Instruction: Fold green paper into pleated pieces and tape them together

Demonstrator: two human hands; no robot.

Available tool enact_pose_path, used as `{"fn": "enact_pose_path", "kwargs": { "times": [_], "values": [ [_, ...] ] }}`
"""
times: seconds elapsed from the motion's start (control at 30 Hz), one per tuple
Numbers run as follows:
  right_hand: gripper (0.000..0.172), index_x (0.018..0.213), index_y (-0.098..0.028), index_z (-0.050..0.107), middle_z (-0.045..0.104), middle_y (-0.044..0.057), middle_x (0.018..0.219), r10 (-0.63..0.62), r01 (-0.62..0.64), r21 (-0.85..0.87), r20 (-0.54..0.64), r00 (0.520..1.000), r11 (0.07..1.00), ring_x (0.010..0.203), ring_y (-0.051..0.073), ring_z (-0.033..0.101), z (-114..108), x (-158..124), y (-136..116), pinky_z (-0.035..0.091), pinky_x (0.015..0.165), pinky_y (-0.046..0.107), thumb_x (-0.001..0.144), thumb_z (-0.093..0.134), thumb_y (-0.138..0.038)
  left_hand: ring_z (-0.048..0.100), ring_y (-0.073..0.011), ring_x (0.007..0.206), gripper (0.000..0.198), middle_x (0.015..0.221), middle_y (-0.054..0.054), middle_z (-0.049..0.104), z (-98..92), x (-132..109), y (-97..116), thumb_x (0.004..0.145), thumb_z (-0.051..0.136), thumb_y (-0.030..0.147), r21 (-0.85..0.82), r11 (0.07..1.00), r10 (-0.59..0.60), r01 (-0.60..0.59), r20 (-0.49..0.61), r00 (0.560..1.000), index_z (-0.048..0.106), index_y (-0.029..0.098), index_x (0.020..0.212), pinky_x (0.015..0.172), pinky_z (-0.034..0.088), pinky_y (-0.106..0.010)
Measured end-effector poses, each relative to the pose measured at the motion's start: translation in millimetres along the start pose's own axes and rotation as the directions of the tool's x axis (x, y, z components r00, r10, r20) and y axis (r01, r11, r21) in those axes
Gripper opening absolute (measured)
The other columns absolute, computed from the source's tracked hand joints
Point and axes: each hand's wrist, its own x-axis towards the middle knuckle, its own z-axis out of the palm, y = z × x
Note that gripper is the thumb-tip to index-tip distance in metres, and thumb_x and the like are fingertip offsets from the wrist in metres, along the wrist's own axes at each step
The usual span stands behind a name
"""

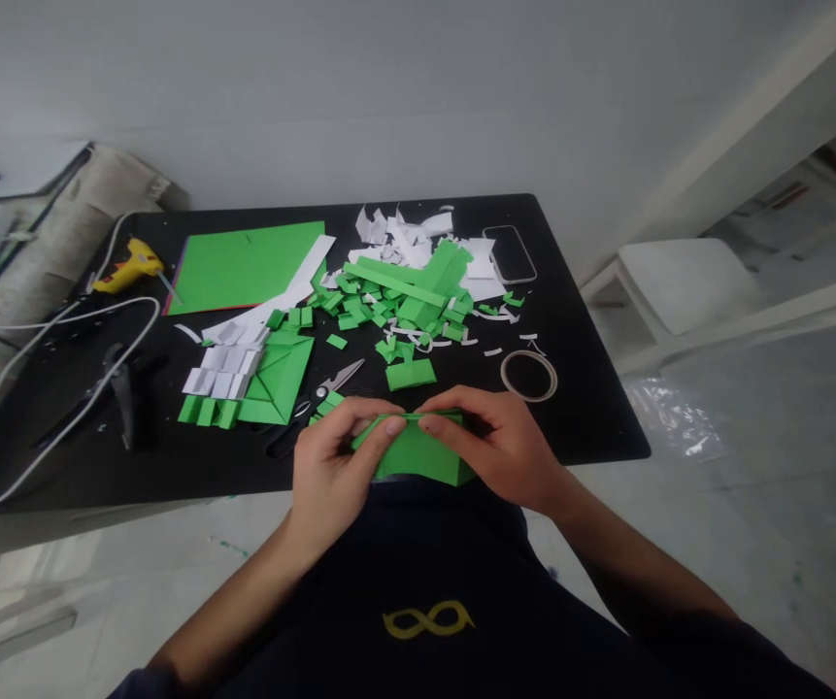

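Between my hands, at the table's front edge, is a sheet of green paper (421, 454) with a folded upper edge. My left hand (337, 456) pinches that edge on the left, thumb on the near side. On the right, my right hand (501, 442) pinches the same edge, its thumb close to the other one. Just beyond them lies a small folded green paper piece (410, 374). A pair of scissors (334, 381) rests open-bladed beyond my left hand, its handles partly in shadow.
Behind is a heap of green paper cuttings (388, 301) with white paper scraps (403, 238). A tape roll (529, 376) lies at right. Leftward are folded white strips (224, 364), green sheets (243, 262), a yellow glue gun (133, 267), a white cable (60, 303) and dark pliers (120, 388).
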Motion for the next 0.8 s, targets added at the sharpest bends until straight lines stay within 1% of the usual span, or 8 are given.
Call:
{"fn": "enact_pose_path", "kwargs": {
  "times": [0.1, 0.27, 0.47, 0.63, 0.73, 0.8],
  "values": [
    [0.016, 0.099, -0.022, 0.083, 0.079, -0.001, 0.082, -0.005, 0.005, 0.008, 0.006, 1.000, 1.000, 0.064, 0.012, 0.064, -0.5, 0.7, -1.0, 0.044, 0.057, 0.025, 0.100, 0.074, -0.036, 0.066, -0.0097, 0.069, 0.004, 0.084, 0.003, 0.079, -0.9, -0.2, 0.1, 0.097, 0.076, 0.023, 0.031, 0.999, 0.017, -0.017, -0.006, 1.000, 0.080, 0.025, 0.098, 0.066, 0.052, -0.020],
    [0.015, 0.095, -0.022, 0.082, 0.078, -0.001, 0.082, -0.012, 0.011, 0.036, 0.008, 1.000, 0.999, 0.071, 0.014, 0.068, -1.3, 2.2, -3.6, 0.048, 0.064, 0.026, 0.101, 0.072, -0.031, 0.060, -0.0082, 0.064, 0.006, 0.078, 0.004, 0.076, 0.6, 0.3, 1.6, 0.097, 0.076, 0.020, 0.068, 0.997, 0.044, -0.043, -0.012, 0.999, 0.079, 0.024, 0.096, 0.061, 0.048, -0.020],
    [0.015, 0.092, -0.021, 0.080, 0.078, 0.000, 0.083, 0.008, -0.006, 0.062, -0.024, 1.000, 0.998, 0.072, 0.013, 0.068, 2.2, 0.7, -4.1, 0.048, 0.063, 0.026, 0.100, 0.073, -0.031, 0.063, -0.0087, 0.066, 0.005, 0.080, 0.003, 0.076, 3.7, 0.7, 2.3, 0.097, 0.075, 0.019, 0.041, 0.997, 0.066, -0.065, -0.009, 0.998, 0.077, 0.023, 0.097, 0.063, 0.050, -0.020],
    [0.011, 0.093, -0.021, 0.080, 0.078, 0.000, 0.083, -0.006, 0.009, 0.061, -0.053, 0.999, 0.998, 0.071, 0.014, 0.068, 4.7, 0.0, -3.9, 0.048, 0.061, 0.026, 0.098, 0.076, -0.031, 0.063, -0.0095, 0.066, 0.004, 0.077, 0.003, 0.074, 4.6, 1.5, 4.2, 0.097, 0.074, 0.019, 0.044, 0.997, 0.064, -0.063, -0.021, 0.998, 0.076, 0.022, 0.095, 0.062, 0.050, -0.021],
    [0.013, 0.090, -0.022, 0.080, 0.078, 0.001, 0.082, 0.034, -0.029, 0.082, -0.064, 0.997, 0.996, 0.072, 0.014, 0.069, 4.0, 0.2, -4.6, 0.050, 0.062, 0.026, 0.098, 0.076, -0.031, 0.063, -0.0104, 0.066, 0.003, 0.078, 0.002, 0.074, 4.4, 1.2, 4.0, 0.097, 0.075, 0.021, 0.039, 0.997, 0.061, -0.061, -0.020, 0.998, 0.076, 0.021, 0.095, 0.062, 0.050, -0.023],
    [0.013, 0.091, -0.022, 0.080, 0.079, 0.002, 0.084, 0.084, -0.074, 0.135, -0.068, 0.994, 0.988, 0.075, 0.016, 0.070, 2.6, 0.7, -4.6, 0.052, 0.062, 0.026, 0.096, 0.077, -0.034, 0.061, -0.0106, 0.066, 0.003, 0.076, 0.002, 0.072, 3.9, 0.6, 2.3, 0.097, 0.075, 0.023, 0.038, 0.998, 0.041, -0.040, -0.031, 0.999, 0.076, 0.022, 0.095, 0.062, 0.048, -0.023]
  ]
}}
